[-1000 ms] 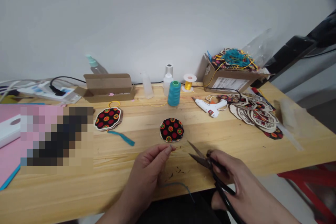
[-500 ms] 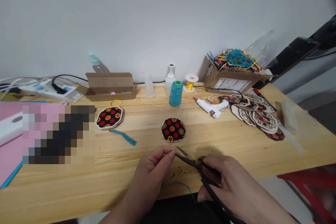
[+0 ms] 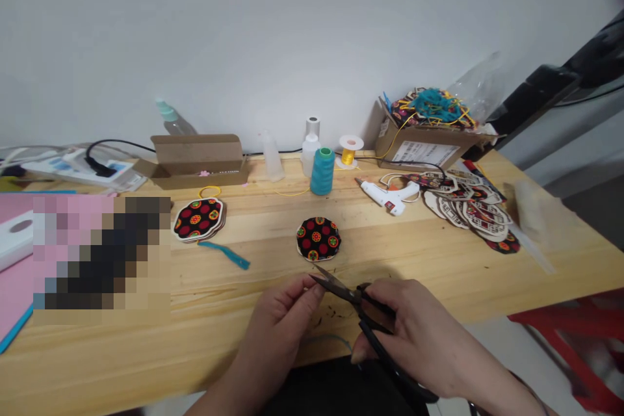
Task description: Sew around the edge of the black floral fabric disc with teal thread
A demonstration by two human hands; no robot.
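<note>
My right hand point(image 3: 409, 331) is wrapped round the handles of black-handled scissors point(image 3: 348, 292). Their blades are slightly parted and point left, with the tips at the fingertips of my left hand point(image 3: 287, 318). Thumb and forefinger of that hand are pinched together; whatever they hold is too small to make out. A thin teal thread point(image 3: 334, 338) curves from beside my left hand towards the right one. Just beyond the blades, a round patterned fabric piece point(image 3: 319, 238) with a pale edge lies flat on the wooden table point(image 3: 219, 312). Dark scraps are scattered under the scissors.
A teal thread cone point(image 3: 322, 172), a yellow thread spool point(image 3: 348, 156) and a white glue gun point(image 3: 390, 195) stand or lie farther back. Patterned pieces point(image 3: 199, 219) are stacked at left, with more pieces point(image 3: 468, 205) piled at right by a filled cardboard box point(image 3: 424, 149).
The scissors have shifted left and slightly up, so their blades now overlap my left fingertips. My left hand keeps its pinch. The whole view has slid a little.
</note>
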